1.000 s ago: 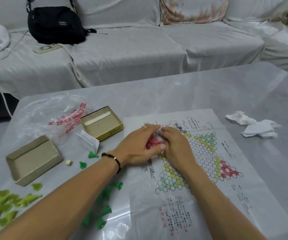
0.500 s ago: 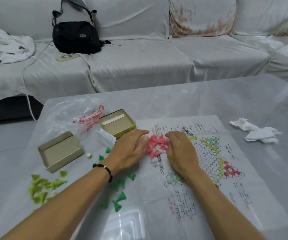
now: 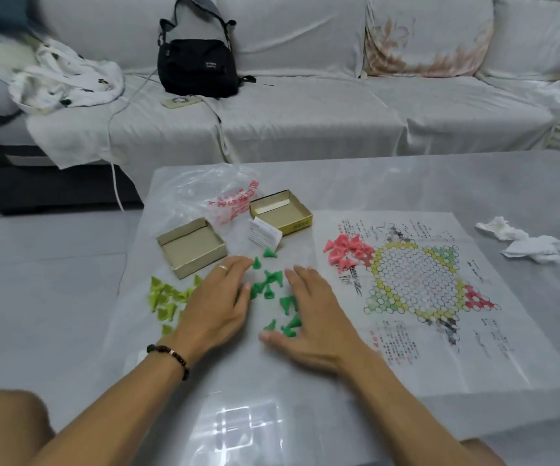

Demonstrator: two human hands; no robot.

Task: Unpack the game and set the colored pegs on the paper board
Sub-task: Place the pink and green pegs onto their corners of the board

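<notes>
The paper board (image 3: pixel 446 348) lies flat on the right half of the grey table, printed with a star of small circles. A heap of pink pegs (image 3: pixel 347 252) rests on its upper left corner. Dark green pegs (image 3: pixel 270 284) are scattered on the table left of the board. My left hand (image 3: pixel 218 306) and my right hand (image 3: pixel 312 317) lie flat on either side of them, fingers straight and touching the table, holding nothing. Light green pegs (image 3: pixel 166 299) sit in a loose pile left of my left hand.
Two open cardboard box halves (image 3: pixel 191 250) (image 3: pixel 282 210) stand behind the pegs, with a folded leaflet (image 3: pixel 263 235) and a clear plastic bag (image 3: pixel 204 193). Crumpled tissues (image 3: pixel 524 242) lie at the far right. A sofa with a black bag (image 3: pixel 198 67) is behind the table.
Both hands have left the pink pegs on the board's corner and moved left and nearer to me, to either side of the dark green pegs. The camera has swung left.
</notes>
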